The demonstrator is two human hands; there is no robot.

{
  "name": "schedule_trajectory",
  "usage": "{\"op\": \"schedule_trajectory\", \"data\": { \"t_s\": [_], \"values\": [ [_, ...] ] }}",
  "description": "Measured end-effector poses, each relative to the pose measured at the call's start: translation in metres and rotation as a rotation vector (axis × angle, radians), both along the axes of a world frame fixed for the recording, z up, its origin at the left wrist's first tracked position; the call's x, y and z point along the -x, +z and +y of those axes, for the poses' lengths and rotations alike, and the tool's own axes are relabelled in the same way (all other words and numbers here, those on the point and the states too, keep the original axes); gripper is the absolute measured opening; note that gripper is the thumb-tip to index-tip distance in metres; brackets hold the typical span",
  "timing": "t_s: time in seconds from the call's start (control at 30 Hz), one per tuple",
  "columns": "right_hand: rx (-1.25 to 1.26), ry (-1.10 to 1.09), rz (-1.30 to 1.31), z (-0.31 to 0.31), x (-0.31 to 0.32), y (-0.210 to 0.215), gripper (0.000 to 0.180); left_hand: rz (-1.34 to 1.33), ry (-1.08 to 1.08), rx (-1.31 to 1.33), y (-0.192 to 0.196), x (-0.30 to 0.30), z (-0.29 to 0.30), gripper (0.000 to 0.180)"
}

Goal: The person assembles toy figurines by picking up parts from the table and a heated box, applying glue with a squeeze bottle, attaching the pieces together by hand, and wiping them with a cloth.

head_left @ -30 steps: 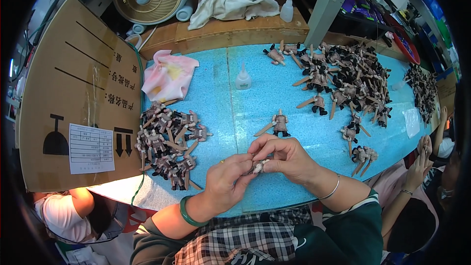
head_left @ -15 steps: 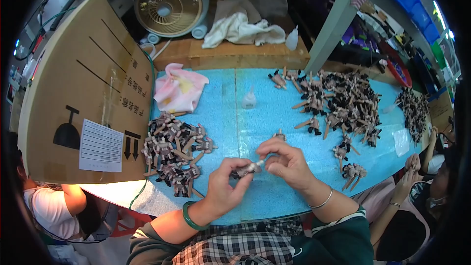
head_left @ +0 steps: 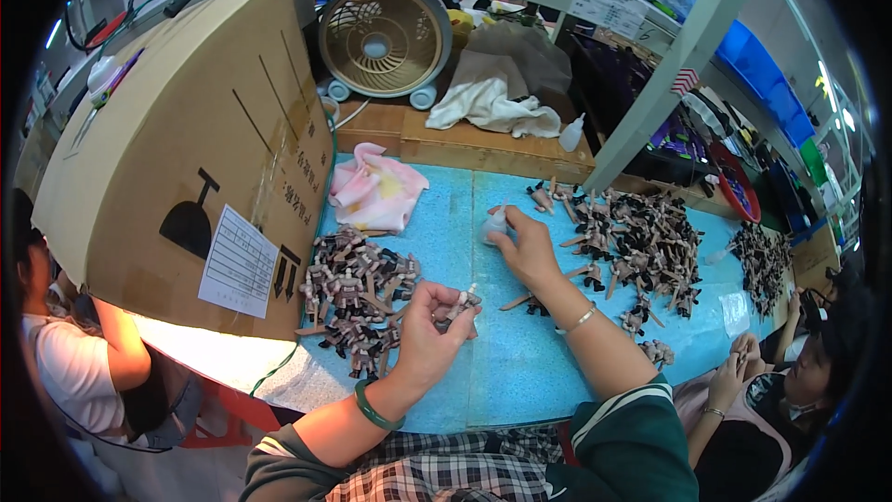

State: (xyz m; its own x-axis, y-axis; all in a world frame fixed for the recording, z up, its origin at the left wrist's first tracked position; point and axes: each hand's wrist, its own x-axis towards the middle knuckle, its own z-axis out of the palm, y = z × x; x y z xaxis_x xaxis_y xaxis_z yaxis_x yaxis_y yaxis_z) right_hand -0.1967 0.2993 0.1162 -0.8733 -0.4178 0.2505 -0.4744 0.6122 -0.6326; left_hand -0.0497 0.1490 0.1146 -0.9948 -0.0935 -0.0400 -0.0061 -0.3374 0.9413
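Note:
My left hand (head_left: 430,333) pinches a small grey and white toy figure (head_left: 462,305) between thumb and fingers, above the blue table mat (head_left: 452,265). Farther away, my right hand (head_left: 526,249) has its fingers closed around a small translucent squeeze bottle (head_left: 492,226) with a thin nozzle. Beside my left hand lies a heap of similar toy figures (head_left: 356,279), grey with black and tan parts. Another figure (head_left: 526,302) lies partly hidden next to my right forearm. To the right spreads a larger pile of figures (head_left: 641,240).
A large cardboard box (head_left: 209,177) walls off the left side. A pink cloth (head_left: 378,188) lies beside it. At the back are a fan (head_left: 383,42), a white rag (head_left: 492,107) and another squeeze bottle (head_left: 571,134). A metal post (head_left: 664,84) rises at right; co-workers sit on both sides.
My right hand has left the figure, reached forward and taken hold of the squeeze bottle. My left hand still holds the figure. The whole view has shifted.

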Motion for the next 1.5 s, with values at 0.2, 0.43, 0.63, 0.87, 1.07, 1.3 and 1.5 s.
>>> {"op": "schedule_trajectory", "data": {
  "t_s": [0.2, 0.43, 0.63, 0.87, 1.07, 1.3, 1.5],
  "values": [
    [0.344, 0.128, -0.015, 0.018, -0.091, 0.053, 0.036, 0.158, 0.07, 0.145, -0.006, -0.006, -0.002, 0.028],
    [0.27, 0.102, 0.336, 0.062, -0.129, 0.031, 0.041, 0.084, 0.08, 0.164, -0.014, -0.005, 0.0, 0.033],
    [0.302, 0.203, 0.388, 0.068, -0.13, 0.024, 0.039, 0.02, 0.055, 0.098, -0.007, -0.001, 0.002, 0.033],
    [0.229, 0.29, 0.473, 0.066, -0.133, 0.02, 0.031, -0.018, 0.043, 0.125, -0.009, -0.001, 0.004, 0.031],
    [0.229, 0.304, 0.503, 0.061, -0.136, 0.017, 0.026, -0.03, 0.03, 0.145, -0.007, -0.002, 0.003, 0.03],
    [0.177, 0.323, 0.475, 0.059, -0.136, 0.021, 0.039, -0.024, 0.015, 0.09, -0.009, -0.005, 0.003, 0.03],
    [0.172, 0.329, 0.496, 0.059, -0.136, 0.02, 0.039, -0.024, 0.002, 0.098, -0.009, -0.005, 0.003, 0.03]
  ]
}}
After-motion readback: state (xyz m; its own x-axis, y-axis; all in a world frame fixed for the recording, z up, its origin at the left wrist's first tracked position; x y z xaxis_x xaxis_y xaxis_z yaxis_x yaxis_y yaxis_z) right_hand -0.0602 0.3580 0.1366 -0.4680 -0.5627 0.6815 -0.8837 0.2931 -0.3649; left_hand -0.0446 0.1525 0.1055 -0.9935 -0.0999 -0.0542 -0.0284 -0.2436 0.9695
